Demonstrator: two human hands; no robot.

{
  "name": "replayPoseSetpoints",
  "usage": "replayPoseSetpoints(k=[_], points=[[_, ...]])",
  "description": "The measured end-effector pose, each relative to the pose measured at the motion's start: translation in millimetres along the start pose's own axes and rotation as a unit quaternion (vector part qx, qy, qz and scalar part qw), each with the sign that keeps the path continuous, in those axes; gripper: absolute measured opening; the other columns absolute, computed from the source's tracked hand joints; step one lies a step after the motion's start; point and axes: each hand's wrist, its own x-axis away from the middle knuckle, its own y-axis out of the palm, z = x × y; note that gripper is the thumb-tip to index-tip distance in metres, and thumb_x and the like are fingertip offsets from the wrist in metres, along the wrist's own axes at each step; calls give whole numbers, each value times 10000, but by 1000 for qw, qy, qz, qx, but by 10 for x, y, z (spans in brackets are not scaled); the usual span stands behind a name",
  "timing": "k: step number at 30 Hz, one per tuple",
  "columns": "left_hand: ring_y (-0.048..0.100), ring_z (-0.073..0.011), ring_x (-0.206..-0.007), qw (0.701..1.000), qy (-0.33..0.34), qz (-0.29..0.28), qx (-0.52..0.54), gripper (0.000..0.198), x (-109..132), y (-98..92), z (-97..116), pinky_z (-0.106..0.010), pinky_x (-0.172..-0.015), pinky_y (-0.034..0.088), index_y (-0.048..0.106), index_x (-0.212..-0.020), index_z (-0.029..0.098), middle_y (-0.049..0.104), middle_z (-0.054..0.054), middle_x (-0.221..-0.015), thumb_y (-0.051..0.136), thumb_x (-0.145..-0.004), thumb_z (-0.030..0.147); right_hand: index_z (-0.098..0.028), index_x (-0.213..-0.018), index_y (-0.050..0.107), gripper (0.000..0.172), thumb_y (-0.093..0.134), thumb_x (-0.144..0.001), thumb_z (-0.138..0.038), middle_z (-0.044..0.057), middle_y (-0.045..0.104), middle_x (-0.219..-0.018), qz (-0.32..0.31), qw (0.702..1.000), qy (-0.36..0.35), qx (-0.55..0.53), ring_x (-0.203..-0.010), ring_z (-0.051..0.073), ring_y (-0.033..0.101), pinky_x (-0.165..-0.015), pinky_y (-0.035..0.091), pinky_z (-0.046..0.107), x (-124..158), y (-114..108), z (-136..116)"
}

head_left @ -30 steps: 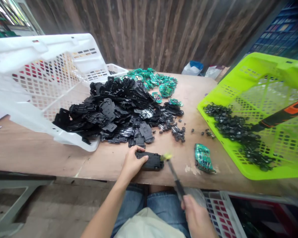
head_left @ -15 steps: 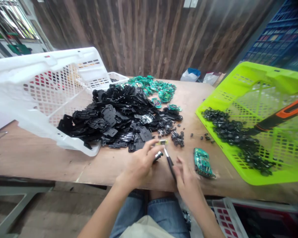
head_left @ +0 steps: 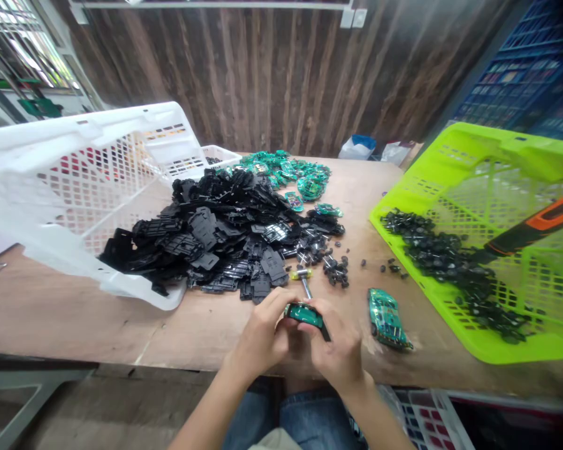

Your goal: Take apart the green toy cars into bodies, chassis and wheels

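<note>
Both hands are up close together at the near edge of the tabletop (head_left: pixel 75 306), pinching the same little green circuit board (head_left: pixel 304 314) between them. The left hand (head_left: pixel 263 340) has its fingers curled shut on the board's left end. The right hand (head_left: pixel 335 350) is closed on the right end and also has a thin tool with a yellow head (head_left: pixel 301 274) tucked in its grip, head sticking out away from the person. The board is held just above the wood, not lying on it.

Just right of the hands sits a small stack of green boards (head_left: pixel 387 319). Further back there's a big pile of black plastic parts (head_left: pixel 225 244) spilling out of a tipped white basket (head_left: pixel 75 187), with more green boards (head_left: pixel 291 172) heaped behind it. On the right, a lime-green basket (head_left: pixel 520 350) holds a bunch of small black pieces (head_left: pixel 450 262), and an orange-and-black handle (head_left: pixel 535 225) is poking into them.
</note>
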Motion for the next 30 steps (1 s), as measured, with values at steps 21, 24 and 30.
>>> replayPoseSetpoints(k=[21, 24, 30], points=[[534, -317, -995, 906, -66, -36, -416, 237, -1673, -143, -1088, -432, -879, 335, 656, -889, 130, 654, -179, -896, 480, -760, 37, -227, -1088, 561, 226, 530, -865, -249, 72, 634, -1201, -110, 970, -22, 216, -1151, 232, 565, -956, 350, 415, 375, -853, 841], [561, -310, -963, 905, -55, -31, -422, 306, -1600, -266, -1007, -433, -848, 360, 664, -954, 150, 666, -165, -917, 427, -790, 50, -209, -1048, 586, 209, 468, -895, -287, 79, 670, -1109, -80, 969, 89, 218, -1068, 217, 600, -897, 379, 372, -49, -866, 961], [327, -355, -1292, 918, -27, 148, -367, 270, -1273, -503, -741, -496, -987, 321, 712, -790, 198, 469, -121, -1316, 470, -755, 84, -218, -931, 636, 182, 471, -866, -259, 50, 703, -949, -266, 887, 236, 295, -971, 217, 617, -880, 354, 365, -789, -529, 1417]])
